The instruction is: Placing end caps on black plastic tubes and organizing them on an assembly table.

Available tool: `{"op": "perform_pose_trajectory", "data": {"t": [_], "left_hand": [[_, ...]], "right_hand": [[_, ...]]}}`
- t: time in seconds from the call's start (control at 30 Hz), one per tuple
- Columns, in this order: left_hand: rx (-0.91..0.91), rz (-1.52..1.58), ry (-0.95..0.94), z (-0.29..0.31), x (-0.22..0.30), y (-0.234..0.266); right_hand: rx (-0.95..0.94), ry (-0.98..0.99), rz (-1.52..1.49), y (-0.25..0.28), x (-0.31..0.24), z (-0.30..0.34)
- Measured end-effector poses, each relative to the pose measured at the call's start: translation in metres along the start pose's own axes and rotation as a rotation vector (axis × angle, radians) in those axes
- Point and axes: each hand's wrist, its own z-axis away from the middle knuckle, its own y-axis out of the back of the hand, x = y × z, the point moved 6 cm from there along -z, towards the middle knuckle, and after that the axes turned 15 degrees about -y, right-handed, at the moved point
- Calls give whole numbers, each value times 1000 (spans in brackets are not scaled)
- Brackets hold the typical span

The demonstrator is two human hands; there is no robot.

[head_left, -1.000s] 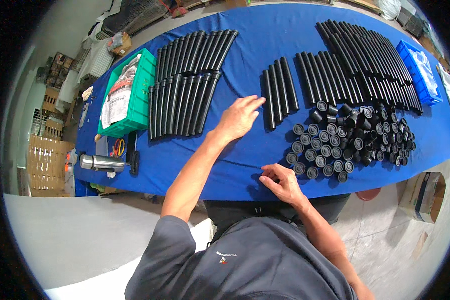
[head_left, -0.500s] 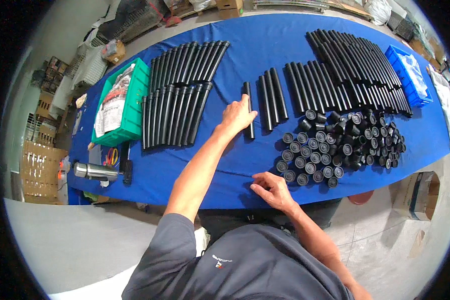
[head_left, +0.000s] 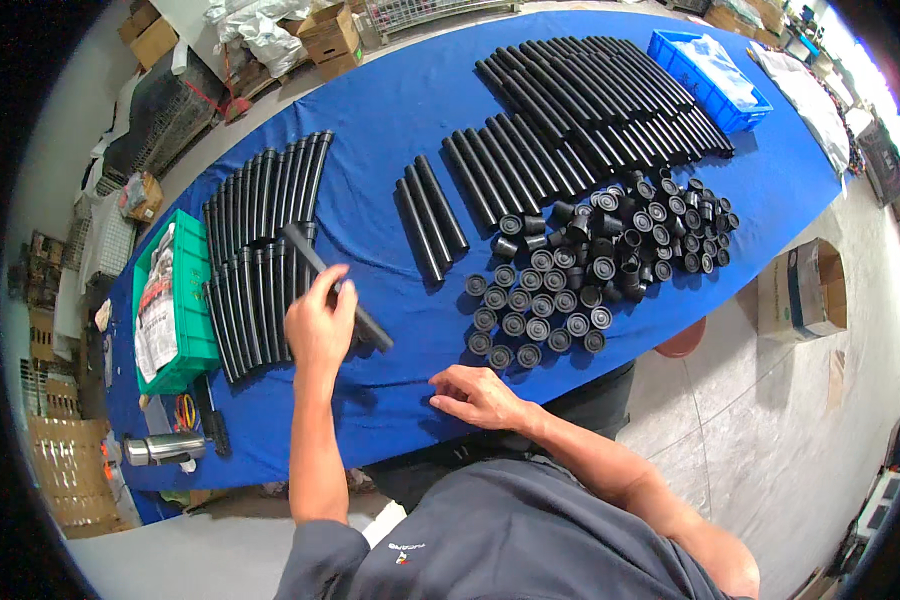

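Observation:
My left hand [head_left: 320,318] grips a long black tube [head_left: 310,262] slantwise above the blue table [head_left: 390,110], next to a double row of black tubes [head_left: 262,240] at the left. My right hand [head_left: 478,396] rests on the cloth near the front edge, fingers spread, just below a cluster of small black caps [head_left: 530,310]. Three loose black tubes [head_left: 432,215] lie in the middle.
A large batch of black tubes [head_left: 590,100] fills the far right, with a blue bin [head_left: 715,75] beyond. A green crate [head_left: 170,310] holding papers and a metal flask [head_left: 160,448] sit at the left. A cardboard box [head_left: 805,290] stands on the floor.
My left hand has picked one tube from the loose group in the middle and carried it left toward the tube rows. The right hand has stayed near the front edge.

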Motion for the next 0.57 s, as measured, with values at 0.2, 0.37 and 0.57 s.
{"op": "perform_pose_trajectory", "data": {"t": [0.2,0.37,0.57], "left_hand": [[-4,312,424,119,-1,33],[-111,331,583,173,-17,3],[-263,147,466,174,-24,3]], "right_hand": [[-69,32,86,-9,-12,0],[-171,-112,-64,-18,-26,-12],[-153,43,134,-30,-12,-25]]}}
